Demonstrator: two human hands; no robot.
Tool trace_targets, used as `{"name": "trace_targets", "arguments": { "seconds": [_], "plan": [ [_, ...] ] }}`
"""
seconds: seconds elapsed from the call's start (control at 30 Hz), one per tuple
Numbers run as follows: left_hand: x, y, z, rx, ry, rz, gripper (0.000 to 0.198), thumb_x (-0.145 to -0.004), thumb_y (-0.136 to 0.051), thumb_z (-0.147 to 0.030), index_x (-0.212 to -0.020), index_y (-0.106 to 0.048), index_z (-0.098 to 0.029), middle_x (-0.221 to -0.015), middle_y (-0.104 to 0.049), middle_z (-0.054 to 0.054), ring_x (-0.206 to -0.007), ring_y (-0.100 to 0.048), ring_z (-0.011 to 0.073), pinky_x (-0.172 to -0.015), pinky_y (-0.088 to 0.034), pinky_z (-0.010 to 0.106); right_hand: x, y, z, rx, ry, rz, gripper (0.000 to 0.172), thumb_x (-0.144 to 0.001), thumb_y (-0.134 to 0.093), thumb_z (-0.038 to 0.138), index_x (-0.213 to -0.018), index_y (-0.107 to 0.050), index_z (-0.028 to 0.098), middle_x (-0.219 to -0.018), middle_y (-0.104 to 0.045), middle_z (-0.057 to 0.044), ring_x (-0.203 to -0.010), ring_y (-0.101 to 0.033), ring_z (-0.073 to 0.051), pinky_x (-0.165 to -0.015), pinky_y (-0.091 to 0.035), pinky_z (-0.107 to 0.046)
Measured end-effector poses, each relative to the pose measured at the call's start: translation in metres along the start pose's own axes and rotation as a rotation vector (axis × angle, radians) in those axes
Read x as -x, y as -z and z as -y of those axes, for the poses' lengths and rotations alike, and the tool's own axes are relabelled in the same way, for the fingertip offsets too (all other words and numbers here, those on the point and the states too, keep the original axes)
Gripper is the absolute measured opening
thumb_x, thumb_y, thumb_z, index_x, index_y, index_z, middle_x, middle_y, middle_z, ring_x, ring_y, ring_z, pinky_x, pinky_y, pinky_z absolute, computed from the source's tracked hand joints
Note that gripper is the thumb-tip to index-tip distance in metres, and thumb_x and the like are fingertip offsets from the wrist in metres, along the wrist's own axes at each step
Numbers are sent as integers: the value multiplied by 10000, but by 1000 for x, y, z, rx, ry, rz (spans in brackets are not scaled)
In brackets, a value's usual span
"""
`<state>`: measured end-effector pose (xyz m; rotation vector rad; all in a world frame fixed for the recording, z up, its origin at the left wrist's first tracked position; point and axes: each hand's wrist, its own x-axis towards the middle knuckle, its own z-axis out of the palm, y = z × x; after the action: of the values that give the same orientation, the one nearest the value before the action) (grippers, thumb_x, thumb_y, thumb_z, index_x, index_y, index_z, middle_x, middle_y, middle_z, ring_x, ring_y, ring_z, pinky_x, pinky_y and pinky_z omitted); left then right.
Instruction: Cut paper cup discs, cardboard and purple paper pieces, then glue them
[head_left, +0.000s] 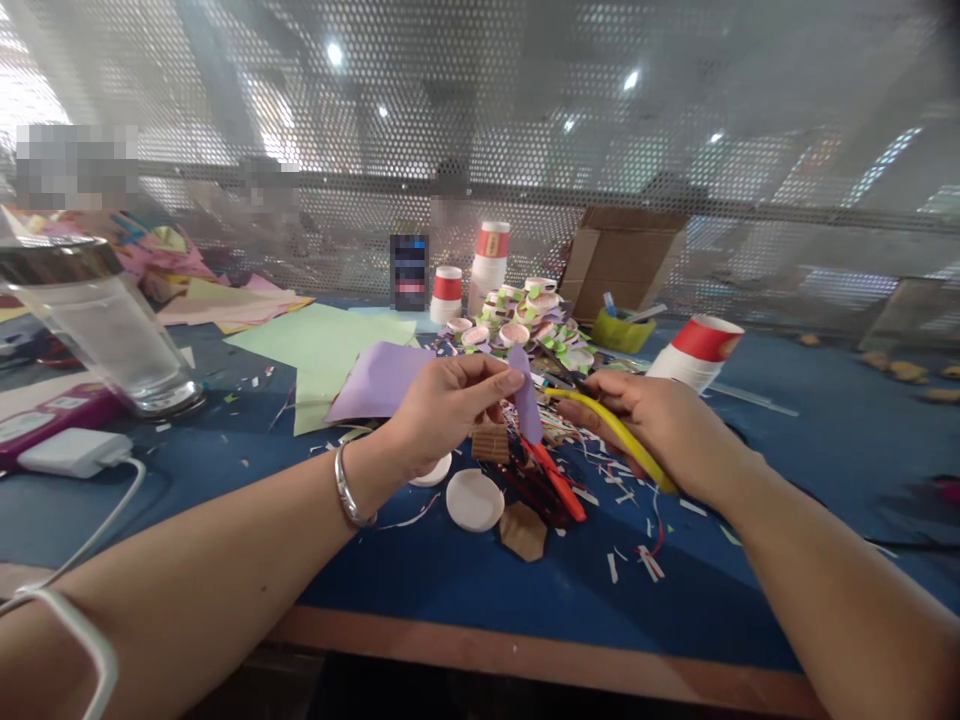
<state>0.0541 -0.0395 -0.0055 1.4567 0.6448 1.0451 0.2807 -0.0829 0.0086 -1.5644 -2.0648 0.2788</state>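
My left hand pinches a narrow purple paper strip with rounded ends, held upright above the table. My right hand is closed around a tool with a long curved yellow handle. Its dark front part points toward the strip and is partly hidden, so its exact kind is unclear. Under my hands lie a round white disc, a brown cardboard hexagon, a corrugated brown piece and a red-orange handled tool. Purple paper lies beside my left hand.
Small decorated paper-cup pieces are heaped behind my hands. Stacked paper cups stand behind them, and another stack leans at right. Paper scraps litter the blue table. A glass jar and power strip are left.
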Motion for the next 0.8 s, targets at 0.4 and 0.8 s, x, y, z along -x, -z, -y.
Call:
{"name": "trace_targets", "arguments": {
  "seconds": [0.4, 0.8],
  "plan": [
    [-3, 4, 4, -238, 52, 36, 203, -879, -657, -273, -705, -625, -175, -617, -566, -38, -564, -503, 72, -547, -348, 223, 5, 4, -5, 493, -128, 343, 272, -862, -593, 339, -1068, -706, 201, -700, -691, -58, -674, -662, -250, -573, -364, -314],
    [-1, 4, 2, -528, -133, 111, 188, -910, -594, -284, -752, -567, -185, -637, -551, -32, -584, -486, 92, -575, -384, 238, 10, 12, 2, 203, -95, 78, 335, -894, -607, 544, -1027, -688, 247, -792, -733, -34, -687, -672, -218, -591, -459, -325]
  ]
}}
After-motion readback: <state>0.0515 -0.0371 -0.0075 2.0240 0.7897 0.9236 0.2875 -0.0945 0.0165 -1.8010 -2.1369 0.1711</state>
